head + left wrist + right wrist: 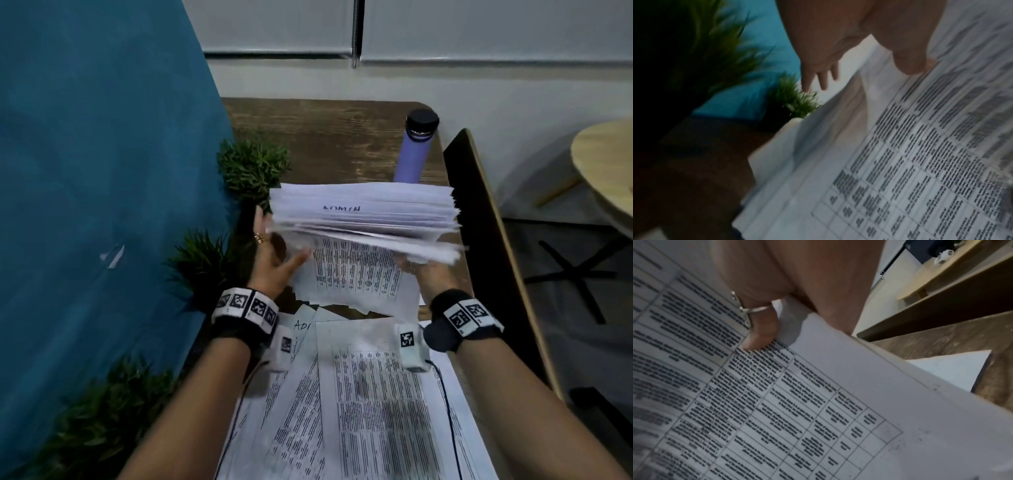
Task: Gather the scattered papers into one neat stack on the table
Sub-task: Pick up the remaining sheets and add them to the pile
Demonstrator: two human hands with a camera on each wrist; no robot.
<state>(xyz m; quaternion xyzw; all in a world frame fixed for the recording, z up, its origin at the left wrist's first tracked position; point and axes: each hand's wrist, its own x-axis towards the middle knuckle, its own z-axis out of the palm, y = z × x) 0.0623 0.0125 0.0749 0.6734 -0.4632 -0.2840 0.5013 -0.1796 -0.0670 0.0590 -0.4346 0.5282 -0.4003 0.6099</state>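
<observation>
A thick, uneven stack of papers (pixel 363 212) is held tilted above the wooden table (pixel 325 137). Its near face is a printed table sheet (pixel 900 162). My right hand (pixel 424 270) grips the stack's right side, with the ringed thumb (pixel 760 334) pressed on the printed sheet (pixel 797 402) and the fingers hidden behind. At the stack's left edge my left hand (pixel 274 253) has straight fingers (pixel 818 78) along that edge, and its thumb touches the printed face. Several loose printed papers (pixel 370 394) lie overlapping on the table below my wrists.
A lilac bottle (pixel 412 150) with a black cap stands behind the stack. Small green plants (pixel 251 164) line the table's left side against a blue partition (pixel 102 137). A dark side panel (pixel 479 205) borders the table's right edge. One white sheet (pixel 951 369) lies by that edge.
</observation>
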